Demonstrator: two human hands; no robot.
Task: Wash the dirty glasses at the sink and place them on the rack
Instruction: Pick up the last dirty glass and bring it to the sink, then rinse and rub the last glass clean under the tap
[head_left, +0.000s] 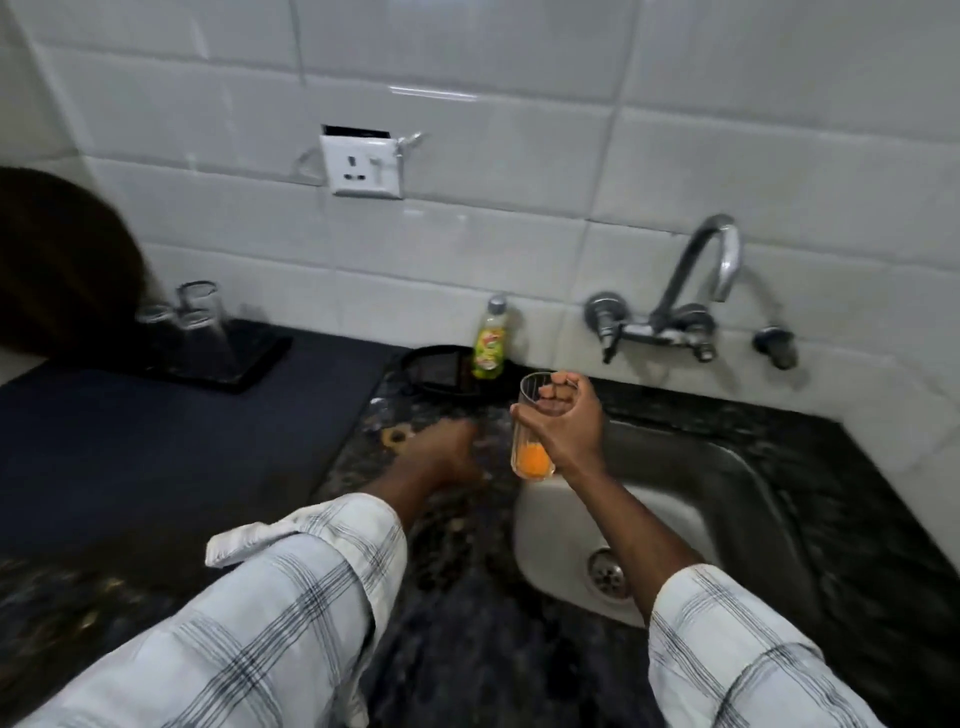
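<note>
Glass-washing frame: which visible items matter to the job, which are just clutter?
Job:
glass with orange residue, held in right hand
left hand
sink
tap
dish soap bottle
upturned glasses on dark tray

Clutter:
wall socket
dark mat
black holder

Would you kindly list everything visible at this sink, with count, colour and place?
Glass with orange residue: one, clear, in the right hand's grip at the sink's left edge.
Glasses on rack: apparently two, clear, far left.
Rack: one, black, on counter.
Soap bottle: one, green-yellow, by wall.
Tap: one, chrome, wall-mounted.
Sink: one, steel.
Socket: one, white, on tiles.
Left hand: on counter.
Right hand: holding glass.
</note>
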